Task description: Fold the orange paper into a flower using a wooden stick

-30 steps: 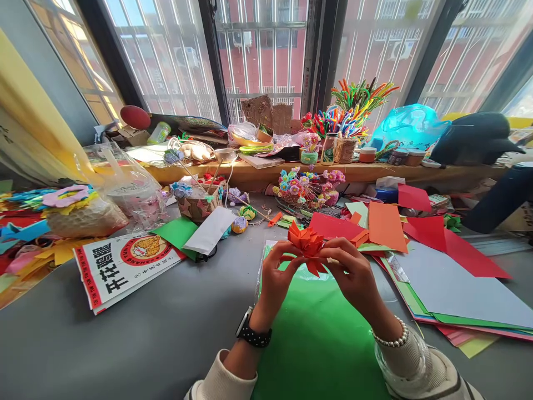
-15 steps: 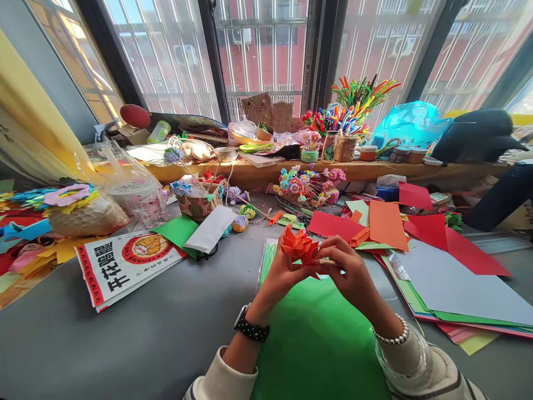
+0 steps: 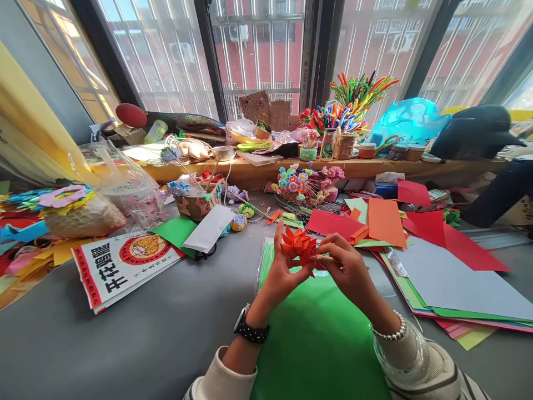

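Observation:
An orange-red folded paper flower [image 3: 298,243] with many pointed petals is held up above a green sheet [image 3: 320,339] on the grey table. My left hand [image 3: 283,272] grips it from the left, with the thumb below and a finger raised beside the petals. On the other side, my right hand [image 3: 342,264] pinches the flower's right edge between thumb and fingers. Part of the flower's underside is hidden by the fingers. Just behind the hands lie red paper [image 3: 333,223] and an orange sheet [image 3: 386,223].
To the right is a stack of coloured paper [image 3: 462,283]. A printed paper bag [image 3: 133,266] lies left, near a basket of crafts [image 3: 195,204]. Beaded flowers [image 3: 302,183] stand behind. Pipe cleaners [image 3: 345,114] fill jars on the sill, and a dark bottle [image 3: 499,191] leans at right.
My left index finger has straightened upward beside the flower, and the flower's petals show more openly. The right hand still pinches its right side, shifted only slightly.

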Motion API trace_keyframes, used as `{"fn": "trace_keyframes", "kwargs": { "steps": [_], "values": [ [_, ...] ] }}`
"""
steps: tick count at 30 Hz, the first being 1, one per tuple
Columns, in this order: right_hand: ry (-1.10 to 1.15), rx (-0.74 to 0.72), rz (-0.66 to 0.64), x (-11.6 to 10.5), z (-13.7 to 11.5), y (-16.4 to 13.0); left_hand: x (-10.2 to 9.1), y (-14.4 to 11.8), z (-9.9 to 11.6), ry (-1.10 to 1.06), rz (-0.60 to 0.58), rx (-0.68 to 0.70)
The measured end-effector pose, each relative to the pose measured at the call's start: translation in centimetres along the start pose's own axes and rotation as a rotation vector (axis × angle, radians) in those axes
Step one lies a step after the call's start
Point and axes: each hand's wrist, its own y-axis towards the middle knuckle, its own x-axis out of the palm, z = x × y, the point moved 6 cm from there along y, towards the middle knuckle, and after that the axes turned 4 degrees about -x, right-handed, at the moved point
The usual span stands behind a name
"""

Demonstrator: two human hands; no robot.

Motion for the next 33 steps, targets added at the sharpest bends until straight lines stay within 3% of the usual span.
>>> {"fn": "trace_keyframes", "kwargs": {
  "steps": [9, 17, 25, 33],
  "values": [
    [-0.101, 0.07, 0.047, 0.2, 0.8, 0.0, -0.3, 0.2, -0.3, 0.11, 0.045, -0.004],
    [-0.128, 0.102, 0.047, 0.1, 0.8, 0.3, -0.1, 0.5, -0.2, 0.024, 0.02, 0.004],
    [-0.096, 0.042, 0.024, 0.0, 0.1, 0.3, -0.2, 0.8, 0.0, -0.149, -0.065, -0.027],
    [-0.004, 0.015, 0.022, -0.2, -0.4, 0.4, -0.6, 0.8, 0.2, -0.197, -0.022, -0.119]
  ]
}}
